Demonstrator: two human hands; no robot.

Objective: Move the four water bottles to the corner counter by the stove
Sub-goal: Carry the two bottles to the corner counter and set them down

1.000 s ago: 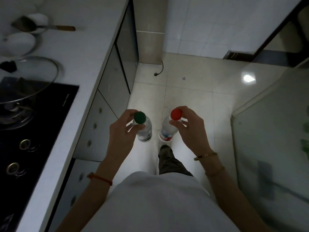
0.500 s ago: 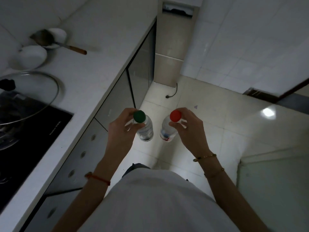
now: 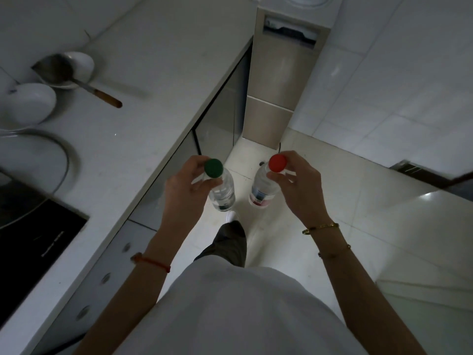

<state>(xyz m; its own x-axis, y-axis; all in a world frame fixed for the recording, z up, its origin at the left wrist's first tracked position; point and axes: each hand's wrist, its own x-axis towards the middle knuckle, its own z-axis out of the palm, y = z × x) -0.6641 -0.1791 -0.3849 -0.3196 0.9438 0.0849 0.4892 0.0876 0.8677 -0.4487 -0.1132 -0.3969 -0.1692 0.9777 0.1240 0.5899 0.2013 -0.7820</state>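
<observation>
My left hand [image 3: 183, 190] grips a clear water bottle with a green cap [image 3: 222, 188] just below its cap. My right hand [image 3: 299, 188] holds a second bottle with a red cap [image 3: 263, 188] the same way. Both bottles hang upright over the tiled floor, side by side and apart, just right of the counter's front edge. The white corner counter [image 3: 163, 73] runs from the stove [image 3: 33, 242] at the left to the far wall. No other bottles are in view.
On the counter by the wall sit a white bowl [image 3: 30, 103], a second bowl holding a metal spatula with a wooden handle [image 3: 76, 78], and a glass lid [image 3: 33, 175] over the stove. Grey cabinet doors [image 3: 217, 124] run below. A beige column [image 3: 276, 85] stands ahead.
The view has advanced along the counter and tilted up, so the stove slid to the lower left. Both hands keep their bottles in the same grip, now slightly farther apart.
</observation>
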